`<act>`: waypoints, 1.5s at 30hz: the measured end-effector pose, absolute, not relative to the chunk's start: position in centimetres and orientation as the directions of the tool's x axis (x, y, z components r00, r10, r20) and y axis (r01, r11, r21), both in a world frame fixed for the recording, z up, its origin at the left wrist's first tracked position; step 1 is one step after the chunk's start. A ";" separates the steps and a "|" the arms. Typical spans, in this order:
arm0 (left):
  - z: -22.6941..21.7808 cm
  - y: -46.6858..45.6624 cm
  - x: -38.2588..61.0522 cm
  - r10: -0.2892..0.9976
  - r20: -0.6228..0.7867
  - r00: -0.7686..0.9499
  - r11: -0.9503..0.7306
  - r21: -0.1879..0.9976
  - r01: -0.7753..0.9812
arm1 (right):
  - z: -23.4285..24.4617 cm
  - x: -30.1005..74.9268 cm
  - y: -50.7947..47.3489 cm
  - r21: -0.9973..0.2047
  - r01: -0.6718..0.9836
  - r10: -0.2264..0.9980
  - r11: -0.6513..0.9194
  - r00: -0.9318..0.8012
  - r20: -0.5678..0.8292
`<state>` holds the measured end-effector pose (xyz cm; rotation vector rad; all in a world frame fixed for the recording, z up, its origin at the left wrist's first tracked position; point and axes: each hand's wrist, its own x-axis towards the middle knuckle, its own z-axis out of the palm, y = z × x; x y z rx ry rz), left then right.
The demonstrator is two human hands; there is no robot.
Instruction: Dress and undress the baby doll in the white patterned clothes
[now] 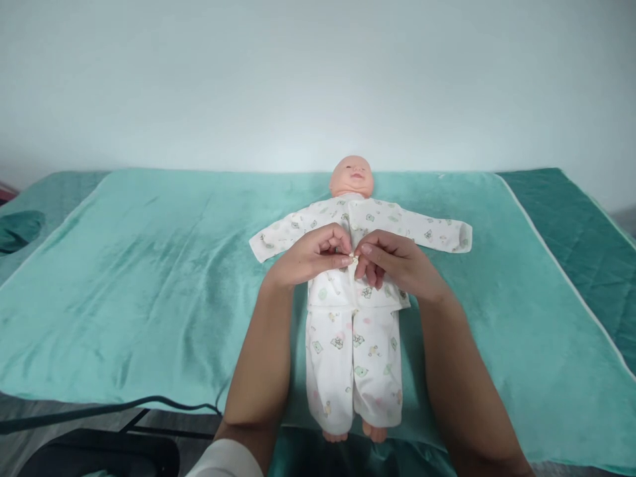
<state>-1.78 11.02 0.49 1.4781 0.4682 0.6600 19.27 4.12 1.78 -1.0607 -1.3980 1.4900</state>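
Observation:
A baby doll (352, 175) lies on its back, head toward the wall. It wears a white printed jacket (328, 291) and matching trousers (330, 358); its bare feet poke out at the bottom. Over the doll's belly, my left hand (320, 252) pinches the jacket's front edge between thumb and fingers. Just beside it, my right hand (392, 262) pinches the other side of the front opening. The fingertips nearly meet at a small pale fastener (354, 258), partly hidden by them. Both jacket sleeves stretch outward, with no doll hands showing at the cuffs.
A light green plush blanket (149, 285) covers the bed under the doll, with darker green quilted bedding (576, 232) at the right. A pale wall (298, 79) rises behind. At the lower left are a black strap (124, 405) and a dark seat-like object (99, 454).

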 end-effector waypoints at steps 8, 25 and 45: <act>0.8 11.1 -2.0 0.626 0.118 0.771 -0.056 0.993 -0.107 | 1.8 19.2 4.2 -0.998 -0.019 0.941 -0.066 -0.333 -0.056; -5.6 13.7 -2.9 0.883 0.434 -0.179 -0.323 0.838 0.441 | -4.7 22.6 7.8 -0.850 0.477 0.823 0.223 0.376 0.426; -10.0 10.9 -14.2 0.938 0.325 -0.122 -0.222 0.832 0.508 | -8.1 33.7 1.1 -0.669 0.688 0.712 -0.283 0.617 0.334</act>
